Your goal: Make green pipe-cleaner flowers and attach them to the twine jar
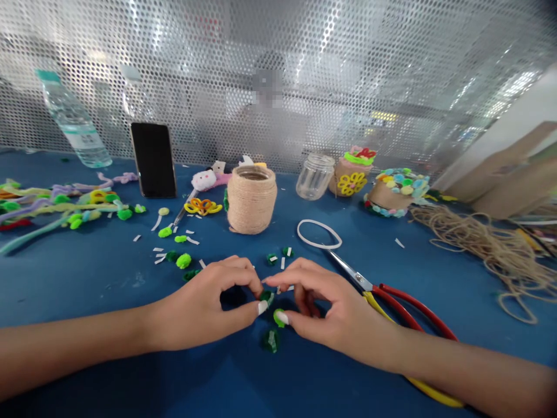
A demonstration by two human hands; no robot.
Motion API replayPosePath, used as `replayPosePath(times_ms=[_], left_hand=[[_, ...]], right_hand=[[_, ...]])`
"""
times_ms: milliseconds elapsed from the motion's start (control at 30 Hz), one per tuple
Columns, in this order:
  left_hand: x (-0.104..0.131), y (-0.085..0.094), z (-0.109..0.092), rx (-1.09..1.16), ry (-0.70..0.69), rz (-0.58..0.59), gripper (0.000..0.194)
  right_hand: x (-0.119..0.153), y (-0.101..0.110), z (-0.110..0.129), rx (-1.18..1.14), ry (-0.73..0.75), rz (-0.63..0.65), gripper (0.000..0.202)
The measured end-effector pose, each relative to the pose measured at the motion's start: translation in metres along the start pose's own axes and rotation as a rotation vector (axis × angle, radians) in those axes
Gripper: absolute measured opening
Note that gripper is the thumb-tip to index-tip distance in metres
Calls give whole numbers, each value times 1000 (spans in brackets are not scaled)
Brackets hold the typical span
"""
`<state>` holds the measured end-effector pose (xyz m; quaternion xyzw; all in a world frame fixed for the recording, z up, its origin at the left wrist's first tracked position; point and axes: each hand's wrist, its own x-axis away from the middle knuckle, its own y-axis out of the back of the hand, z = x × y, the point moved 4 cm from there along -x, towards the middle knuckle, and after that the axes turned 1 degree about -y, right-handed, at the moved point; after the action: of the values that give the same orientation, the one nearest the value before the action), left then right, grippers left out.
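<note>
My left hand (217,302) pinches a dark green pom-pom (267,298) between thumb and fingers. Just right of it, my right hand (322,302) has its thumb against a light green pom-pom (279,317), its index finger reaching toward the left fingertips. Below them on the blue table lies another dark green pom-pom (270,341) with a pale strip on it. Two more dark green ones with white strips, one of them here (272,259), sit beyond the hands. Behind these stands a twine-wrapped jar (252,200), with something green on its left side.
Red and yellow handled scissors (365,283) lie beside my right hand, near a white loop (319,247). Farther back are a phone (154,159), a bottle (80,128), a glass jar (314,177) and decorated jars (353,174). Loose twine (487,244) lies right, pipe cleaners (65,206) left.
</note>
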<state>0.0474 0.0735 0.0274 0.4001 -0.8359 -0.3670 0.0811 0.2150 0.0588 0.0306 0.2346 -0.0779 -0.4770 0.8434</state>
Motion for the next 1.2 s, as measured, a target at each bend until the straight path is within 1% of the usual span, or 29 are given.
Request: replayPosePath(times_ms=[67, 133, 333, 600, 700, 867, 933, 1067, 1200], left_hand=[[0, 0, 0, 17, -3, 13, 7], [0, 0, 0, 26, -6, 18, 7], [-1, 2, -1, 40, -5, 33, 10], [-2, 1, 0, 36, -8, 7, 10], [-2, 0, 0, 49, -14, -3, 9], [-3, 0, -1, 52, -31, 2, 8], [-3, 0, -2, 43, -41, 9, 9], [-3, 0, -3, 44, -53, 12, 9], [-3, 0, -4, 60, -55, 15, 10]], right_hand=[[1, -2, 1, 64, 42, 7, 35], [2, -2, 1, 95, 65, -14, 33], [1, 0, 1, 173, 143, -87, 21], [3, -1, 0, 204, 174, -127, 10], [4, -1, -1, 213, 190, -146, 10], [5, -1, 2, 266, 260, -156, 21], [5, -1, 3, 277, 289, -155, 18], [4, -2, 3, 260, 281, -146, 11], [5, -4, 4, 326, 304, -144, 9]])
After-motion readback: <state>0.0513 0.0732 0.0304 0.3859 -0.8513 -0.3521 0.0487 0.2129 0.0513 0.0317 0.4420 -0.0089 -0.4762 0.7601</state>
